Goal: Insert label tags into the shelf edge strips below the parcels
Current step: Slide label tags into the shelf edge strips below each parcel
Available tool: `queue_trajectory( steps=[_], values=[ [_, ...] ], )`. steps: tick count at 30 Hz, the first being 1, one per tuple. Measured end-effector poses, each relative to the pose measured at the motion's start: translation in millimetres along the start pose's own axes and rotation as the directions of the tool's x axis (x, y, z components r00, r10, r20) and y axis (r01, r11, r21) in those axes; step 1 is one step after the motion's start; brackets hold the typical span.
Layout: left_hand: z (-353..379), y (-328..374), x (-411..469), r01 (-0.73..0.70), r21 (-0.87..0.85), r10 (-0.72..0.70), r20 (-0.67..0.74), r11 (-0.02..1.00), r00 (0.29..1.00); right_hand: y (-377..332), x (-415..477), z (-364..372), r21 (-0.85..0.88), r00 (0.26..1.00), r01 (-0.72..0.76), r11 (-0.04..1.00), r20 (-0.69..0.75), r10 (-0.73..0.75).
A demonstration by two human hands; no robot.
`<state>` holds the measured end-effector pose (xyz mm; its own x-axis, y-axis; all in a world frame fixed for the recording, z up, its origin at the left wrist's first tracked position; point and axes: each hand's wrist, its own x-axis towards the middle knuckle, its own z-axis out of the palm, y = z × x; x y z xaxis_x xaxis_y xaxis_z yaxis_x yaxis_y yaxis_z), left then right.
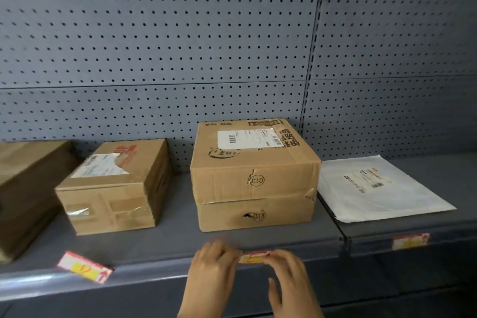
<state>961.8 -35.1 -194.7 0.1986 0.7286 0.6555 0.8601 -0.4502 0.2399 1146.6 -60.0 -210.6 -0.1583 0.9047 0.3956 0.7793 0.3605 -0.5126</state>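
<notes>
I see the tag (254, 257) at the shelf's edge strip (154, 270), just below the stacked boxes (254, 178), pinched at its ends by both hands: my left hand (213, 270) grips its left end, my right hand (286, 273) its right end. A second tag (85, 267) sits tilted in the strip below the small box (113, 188). A third tag (411, 241) sits in the strip below the white mailer (382, 188).
</notes>
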Motion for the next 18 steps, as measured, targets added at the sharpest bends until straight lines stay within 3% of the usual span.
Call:
queue_trajectory(
  steps=[3,9,18],
  values=[
    [14,2,-12,-0.017,0.005,0.017,-0.054,1.000,0.998,-8,-2,2,-0.105,1.000,0.002,0.994,-0.016,-0.003],
    [15,10,-17,-0.041,-0.024,0.042,0.015,0.999,0.999,-4,-3,2,-0.273,0.999,0.052,0.961,0.010,-0.052],
    [19,14,-25,0.006,0.016,-0.006,0.023,1.000,1.000,6,4,1,-0.323,0.991,0.133,0.937,0.011,-0.137]
  ],
)
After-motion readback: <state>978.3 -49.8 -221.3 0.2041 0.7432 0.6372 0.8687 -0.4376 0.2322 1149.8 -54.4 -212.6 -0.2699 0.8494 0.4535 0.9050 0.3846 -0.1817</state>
